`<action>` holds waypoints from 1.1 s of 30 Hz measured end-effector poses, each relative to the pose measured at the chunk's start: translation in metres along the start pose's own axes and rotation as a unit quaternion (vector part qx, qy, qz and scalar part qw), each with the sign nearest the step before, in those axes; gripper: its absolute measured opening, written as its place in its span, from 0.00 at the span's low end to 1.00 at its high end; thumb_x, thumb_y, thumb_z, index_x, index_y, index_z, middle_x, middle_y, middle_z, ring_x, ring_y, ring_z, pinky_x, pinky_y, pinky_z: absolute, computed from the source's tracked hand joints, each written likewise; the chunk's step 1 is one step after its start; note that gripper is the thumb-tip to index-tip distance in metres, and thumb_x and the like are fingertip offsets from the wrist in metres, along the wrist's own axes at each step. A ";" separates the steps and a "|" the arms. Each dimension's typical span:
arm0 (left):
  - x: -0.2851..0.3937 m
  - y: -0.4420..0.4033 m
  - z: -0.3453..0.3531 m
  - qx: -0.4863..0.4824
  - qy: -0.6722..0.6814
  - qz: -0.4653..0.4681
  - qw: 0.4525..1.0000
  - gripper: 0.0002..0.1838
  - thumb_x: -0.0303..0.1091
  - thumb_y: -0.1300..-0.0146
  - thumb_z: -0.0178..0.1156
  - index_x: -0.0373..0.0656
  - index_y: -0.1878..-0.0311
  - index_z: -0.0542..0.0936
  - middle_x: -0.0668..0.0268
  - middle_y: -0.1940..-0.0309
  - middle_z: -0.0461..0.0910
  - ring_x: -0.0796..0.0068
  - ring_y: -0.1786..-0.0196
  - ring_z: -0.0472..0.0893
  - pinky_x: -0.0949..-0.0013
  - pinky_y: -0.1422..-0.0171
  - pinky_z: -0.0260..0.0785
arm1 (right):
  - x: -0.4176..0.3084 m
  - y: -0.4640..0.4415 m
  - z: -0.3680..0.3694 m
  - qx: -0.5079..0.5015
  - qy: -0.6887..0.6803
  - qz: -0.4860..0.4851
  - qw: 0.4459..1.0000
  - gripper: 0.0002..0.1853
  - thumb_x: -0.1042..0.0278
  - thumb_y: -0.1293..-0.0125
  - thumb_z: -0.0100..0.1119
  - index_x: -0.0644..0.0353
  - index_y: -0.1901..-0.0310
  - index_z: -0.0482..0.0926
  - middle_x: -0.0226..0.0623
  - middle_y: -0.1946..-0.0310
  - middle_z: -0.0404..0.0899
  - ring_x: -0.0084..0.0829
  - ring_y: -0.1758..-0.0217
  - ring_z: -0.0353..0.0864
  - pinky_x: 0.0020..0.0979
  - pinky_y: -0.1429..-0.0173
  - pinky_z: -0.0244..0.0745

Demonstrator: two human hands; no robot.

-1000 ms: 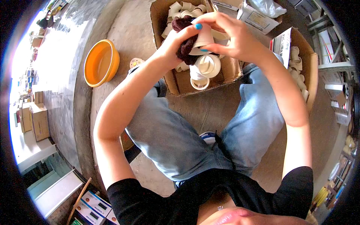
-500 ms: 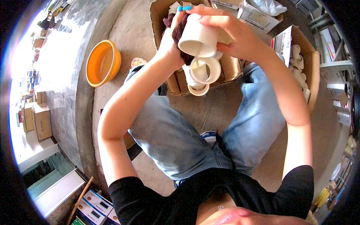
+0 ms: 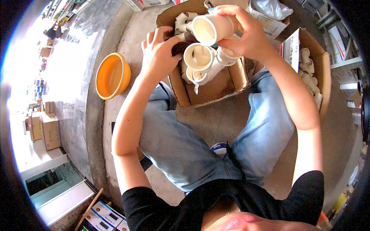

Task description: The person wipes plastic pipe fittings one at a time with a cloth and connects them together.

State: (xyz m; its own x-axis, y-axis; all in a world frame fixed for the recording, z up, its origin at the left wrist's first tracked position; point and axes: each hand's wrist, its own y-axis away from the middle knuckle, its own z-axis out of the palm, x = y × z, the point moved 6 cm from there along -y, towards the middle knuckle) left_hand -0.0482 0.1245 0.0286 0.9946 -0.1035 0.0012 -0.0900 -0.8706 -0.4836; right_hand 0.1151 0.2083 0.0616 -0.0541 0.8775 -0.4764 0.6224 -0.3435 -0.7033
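My right hand (image 3: 246,36) grips a white plastic pipe fitting (image 3: 214,29) above the cardboard box (image 3: 211,103), its round mouth turned toward me. My left hand (image 3: 162,52) is at the box's left side, fingers curled over a dark maroon cloth (image 3: 178,49) that shows between thumb and forefinger. Most of the cloth is hidden. Just below the held fitting, a branched white pipe fitting (image 3: 199,57) with several openings lies over the box. Smaller white fittings (image 3: 185,21) are heaped at the box's far left.
An orange basin (image 3: 113,76) sits on the floor to the left. To the right stands another open box (image 3: 322,73) of white fittings. A carton (image 3: 266,19) with a plastic bag (image 3: 275,8) is at the back right. Shelving lines the right edge.
My left hand has come away from the fitting, moving left and down with the cloth. My right hand still holds the fitting, now tilted with its mouth facing left. The view has shifted slightly.
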 end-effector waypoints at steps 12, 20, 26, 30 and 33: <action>-0.034 0.006 0.003 0.035 0.548 -0.332 0.767 0.18 0.33 0.52 0.64 0.39 0.62 0.68 0.64 0.69 0.73 0.79 0.65 0.73 0.74 0.59 0.68 | 0.035 0.009 -0.003 0.033 -0.199 0.058 0.978 0.29 0.72 0.58 0.71 0.59 0.52 0.68 0.35 0.55 0.73 0.25 0.51 0.72 0.28 0.46 0.67; 0.002 -0.010 0.002 -0.077 0.781 -0.163 0.597 0.26 0.25 0.58 0.46 0.37 0.50 0.67 0.59 0.57 0.71 0.68 0.50 0.72 0.70 0.41 0.60 | 0.023 0.014 0.012 0.000 -0.022 0.092 0.996 0.28 0.74 0.59 0.70 0.58 0.54 0.69 0.33 0.56 0.74 0.25 0.52 0.74 0.26 0.47 0.70; 0.006 -0.015 -0.008 0.022 0.552 -0.098 0.828 0.25 0.15 0.56 0.57 0.36 0.51 0.66 0.63 0.62 0.71 0.74 0.52 0.72 0.73 0.45 0.65 | 0.014 0.006 0.010 -0.004 -0.042 0.068 0.997 0.27 0.73 0.60 0.70 0.58 0.55 0.70 0.34 0.56 0.74 0.26 0.53 0.74 0.27 0.49 0.71; 0.003 -0.009 -0.007 0.100 0.508 -0.155 0.841 0.27 0.19 0.62 0.66 0.38 0.57 0.65 0.64 0.61 0.70 0.74 0.55 0.73 0.72 0.48 0.66 | 0.007 0.003 0.014 -0.010 0.039 -0.024 0.999 0.29 0.71 0.62 0.71 0.58 0.54 0.70 0.37 0.55 0.73 0.33 0.51 0.74 0.30 0.48 0.69; 0.004 -0.009 -0.020 0.158 0.316 -0.129 0.927 0.31 0.24 0.67 0.68 0.39 0.55 0.65 0.63 0.62 0.70 0.70 0.54 0.73 0.70 0.48 0.65 | -0.007 0.001 0.016 0.014 0.045 -0.062 0.997 0.27 0.69 0.61 0.69 0.58 0.56 0.69 0.41 0.57 0.73 0.43 0.52 0.72 0.37 0.49 0.69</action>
State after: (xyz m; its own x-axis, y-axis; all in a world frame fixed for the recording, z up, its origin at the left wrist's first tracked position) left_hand -0.0449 0.1223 0.0505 0.7434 -0.2595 0.6165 0.2651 -0.7318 -0.6278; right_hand 0.1035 0.1965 0.0556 -0.0582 0.9399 -0.3365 0.5925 -0.2388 -0.7694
